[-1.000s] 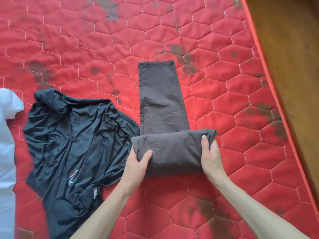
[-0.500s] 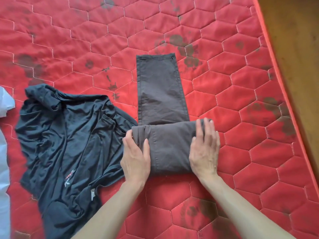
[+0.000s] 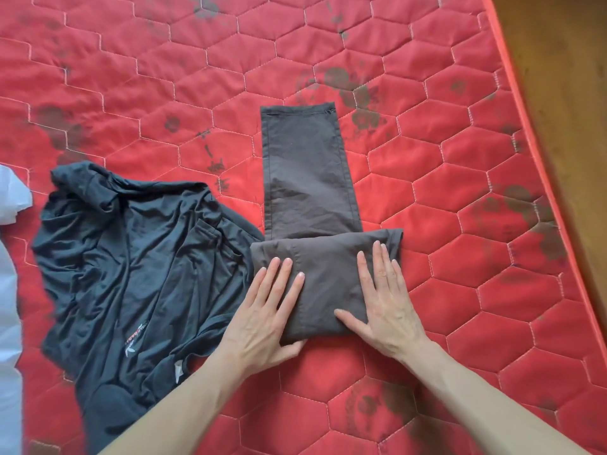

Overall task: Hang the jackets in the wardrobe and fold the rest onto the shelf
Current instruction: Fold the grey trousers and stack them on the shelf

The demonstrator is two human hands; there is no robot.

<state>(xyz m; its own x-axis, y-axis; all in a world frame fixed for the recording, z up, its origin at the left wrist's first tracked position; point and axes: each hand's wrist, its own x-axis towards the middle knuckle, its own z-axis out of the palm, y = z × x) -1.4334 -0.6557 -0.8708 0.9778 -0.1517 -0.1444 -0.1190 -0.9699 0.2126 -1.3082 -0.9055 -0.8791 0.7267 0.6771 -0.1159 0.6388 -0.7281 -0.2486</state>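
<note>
**A:** Head view: what lies at the centre?

**B:** A pair of dark brown trousers [image 3: 312, 178] on a red quilted mattress [image 3: 460, 159], the legs running toward 12 o'clock and the near end folded into a thick band across the bottom.

**A:** And the hands?

**B:** Both lie flat on that folded band, fingers straight and spread, gripping nothing. The left hand [image 3: 266, 320] presses the band's 9 o'clock end, its thumb at the near edge of the fold. The right hand [image 3: 384, 303] presses the 3 o'clock end, thumb reaching inward across the cloth. Bare forearms enter from 6 o'clock.

**A:** What sits beside the trousers?

**B:** At 9 o'clock of them, a crumpled black shirt [image 3: 131, 274] lies spread on the mattress, a small logo near its lower part; its edge touches the folded band. Farther toward 9 o'clock, at the frame's edge, a white garment [image 3: 10, 290] shows only in part; what kind, I cannot tell.

**A:** The mattress itself?

**B:** Hexagon stitching, with dark blotches scattered over it. Its orange-red piped edge runs along 3 o'clock, and beyond it lies a brown wooden floor [image 3: 565, 93].
</note>
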